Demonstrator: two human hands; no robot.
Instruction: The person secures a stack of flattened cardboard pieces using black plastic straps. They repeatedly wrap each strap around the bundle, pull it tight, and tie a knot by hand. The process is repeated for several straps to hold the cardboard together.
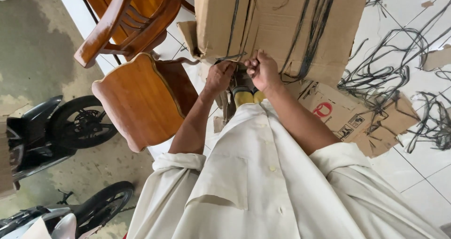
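A large cardboard-wrapped object [277,23] stands in front of me, bound with black plastic straps [312,27]. My left hand [219,77] is closed at its lower edge, fingers gripping a black strap where it meets the cardboard. My right hand [262,70] is fisted right beside it, pinching the same strap or something small that I cannot make out. Both hands almost touch. Below them, yellow tips [249,97], perhaps footwear or a tool, peek out above my white shirt.
Two wooden chairs [141,98] stand at the left. Loose black straps [390,74] and torn cardboard pieces [347,114] lie on the white tiles at the right. Two motorbike wheels [82,121] sit on the concrete at lower left.
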